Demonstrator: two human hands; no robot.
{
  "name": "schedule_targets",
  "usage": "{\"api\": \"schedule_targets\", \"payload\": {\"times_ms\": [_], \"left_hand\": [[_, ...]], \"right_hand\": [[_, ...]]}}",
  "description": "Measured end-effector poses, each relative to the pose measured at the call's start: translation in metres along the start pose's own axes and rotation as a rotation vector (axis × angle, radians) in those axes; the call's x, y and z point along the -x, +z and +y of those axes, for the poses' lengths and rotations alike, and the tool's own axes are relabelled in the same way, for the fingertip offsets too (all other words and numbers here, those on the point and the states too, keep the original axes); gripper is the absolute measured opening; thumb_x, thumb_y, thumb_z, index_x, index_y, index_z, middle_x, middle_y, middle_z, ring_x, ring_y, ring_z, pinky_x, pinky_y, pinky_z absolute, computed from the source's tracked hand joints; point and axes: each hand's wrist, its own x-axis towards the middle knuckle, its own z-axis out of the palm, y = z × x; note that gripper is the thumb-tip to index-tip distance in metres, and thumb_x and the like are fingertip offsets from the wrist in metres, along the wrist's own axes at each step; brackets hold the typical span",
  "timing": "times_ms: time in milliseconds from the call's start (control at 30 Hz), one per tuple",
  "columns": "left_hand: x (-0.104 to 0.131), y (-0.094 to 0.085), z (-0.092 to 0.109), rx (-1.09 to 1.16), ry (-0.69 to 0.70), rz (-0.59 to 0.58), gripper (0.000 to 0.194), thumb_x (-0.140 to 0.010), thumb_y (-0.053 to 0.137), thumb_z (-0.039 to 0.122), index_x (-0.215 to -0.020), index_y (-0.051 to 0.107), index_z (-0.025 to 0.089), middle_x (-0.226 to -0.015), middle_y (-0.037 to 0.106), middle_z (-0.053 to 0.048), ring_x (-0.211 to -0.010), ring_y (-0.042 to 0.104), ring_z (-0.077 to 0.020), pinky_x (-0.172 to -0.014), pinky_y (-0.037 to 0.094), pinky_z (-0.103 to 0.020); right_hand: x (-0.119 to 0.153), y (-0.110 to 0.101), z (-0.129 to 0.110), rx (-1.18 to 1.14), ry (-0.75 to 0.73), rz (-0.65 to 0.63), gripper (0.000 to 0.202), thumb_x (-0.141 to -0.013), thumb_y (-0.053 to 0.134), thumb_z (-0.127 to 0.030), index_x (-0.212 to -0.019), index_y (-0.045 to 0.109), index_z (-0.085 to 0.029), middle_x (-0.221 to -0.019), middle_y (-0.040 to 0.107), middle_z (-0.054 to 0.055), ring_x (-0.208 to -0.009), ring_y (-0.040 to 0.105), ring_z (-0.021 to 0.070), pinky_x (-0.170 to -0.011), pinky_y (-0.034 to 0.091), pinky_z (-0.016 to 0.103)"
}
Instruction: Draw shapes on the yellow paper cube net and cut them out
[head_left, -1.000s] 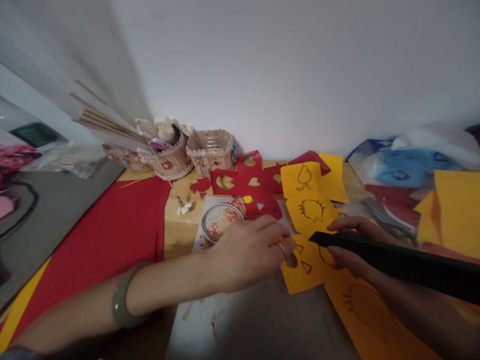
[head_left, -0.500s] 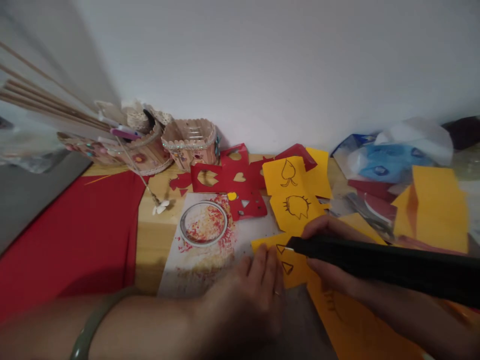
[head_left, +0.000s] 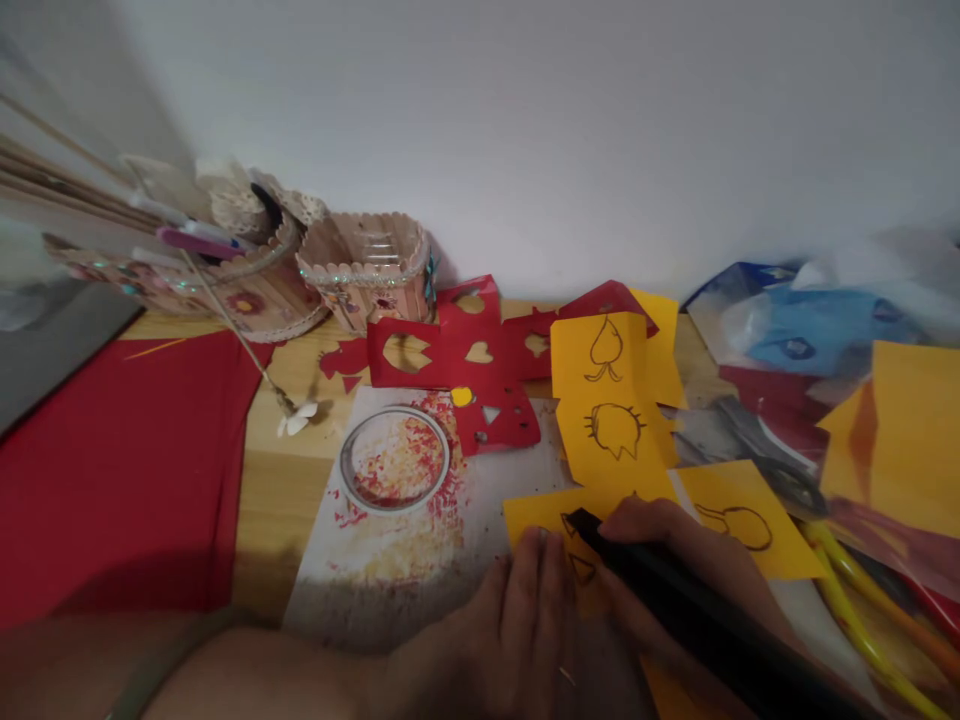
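Note:
A yellow paper cutout (head_left: 600, 400) bears drawn outlines of a heart-like shape, a rounded shape with lashes and small triangles. My left hand (head_left: 517, 620) lies flat on its lower left part, fingers side by side and stretched out. In my right hand (head_left: 675, 560) is a long black tool (head_left: 675, 590), its tip resting on the upper small triangle. Beneath the paper is a grey board (head_left: 375, 580) marked with red and yellow specks. A red paper cutout (head_left: 480, 370) with holes lies behind, to the left of the yellow one.
A ring of tape (head_left: 343, 460) sits on the board. Red sheets (head_left: 127, 480) lie at left. Decorated wooden containers (head_left: 367, 290) stand at the back left, with sticks and pens. To the right are scissors (head_left: 787, 480), yellow scraps (head_left: 915, 440) and a blue package (head_left: 817, 330).
The view has shifted. The black tool is steeper, and its tip is still at the upper triangle. More of the yellow piece with a drawn oval shows beside my right hand.

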Motion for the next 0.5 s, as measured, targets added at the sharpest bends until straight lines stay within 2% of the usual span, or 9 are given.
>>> {"api": "schedule_targets", "payload": {"times_ms": [167, 267, 500], "left_hand": [[0.000, 0.001, -0.001, -0.014, 0.001, 0.008, 0.037, -0.097, 0.035, 0.015, -0.115, 0.065, 0.004, -0.113, 0.069, -0.009, -0.100, 0.068, -0.0194, -0.076, 0.056, -0.021], [-0.001, 0.001, -0.004, -0.022, 0.025, 0.027, 0.038, -0.097, 0.034, 0.014, -0.112, 0.067, 0.005, -0.108, 0.071, -0.008, -0.097, 0.069, -0.0188, -0.075, 0.056, -0.021], [-0.004, 0.003, -0.002, -0.018, 0.008, 0.045, 0.037, -0.094, 0.035, 0.012, -0.107, 0.069, 0.007, -0.104, 0.072, -0.006, -0.095, 0.070, -0.0182, -0.073, 0.056, -0.020]], "right_hand": [[-0.005, 0.000, 0.004, 0.052, -0.150, 0.014, 0.022, -0.076, 0.053, -0.015, -0.091, 0.047, -0.031, -0.063, 0.065, -0.008, -0.047, 0.063, 0.0135, -0.046, 0.048, 0.023], [-0.006, -0.002, 0.008, 0.052, -0.238, -0.027, 0.025, -0.076, 0.055, -0.013, -0.093, 0.046, -0.030, -0.060, 0.062, -0.009, -0.044, 0.061, 0.0120, -0.043, 0.047, 0.020], [-0.006, -0.003, 0.011, 0.091, -0.285, -0.085, 0.027, -0.077, 0.052, -0.012, -0.094, 0.043, -0.029, -0.063, 0.062, -0.007, -0.046, 0.062, 0.0123, -0.043, 0.048, 0.020]]}}
